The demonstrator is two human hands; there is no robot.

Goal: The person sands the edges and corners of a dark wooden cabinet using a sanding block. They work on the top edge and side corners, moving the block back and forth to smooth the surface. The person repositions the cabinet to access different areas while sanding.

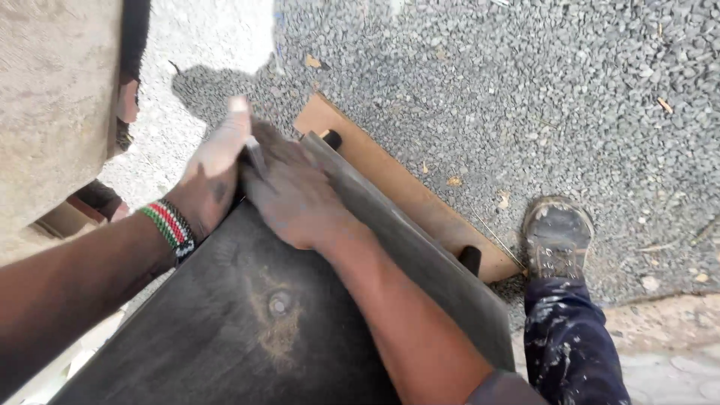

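Grey gravel ground (525,82) w/ brown board (420,202) flat on it, dry leaves, dusty boot (556,234) alongside

Left hand (210,176): centre-left of frame, fingers extended upward, beaded band at wrist. Right hand (292,191): frame centre, palm down, touching the left, forearm running to the lower right.

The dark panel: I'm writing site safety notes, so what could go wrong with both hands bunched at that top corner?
The left hand and right hand overlap at the dark panel's corner, so a slip could pinch fingers. The panel seems propped on loose gravel and a brown board, so it might shift. The boot stands close beside its lower edge.
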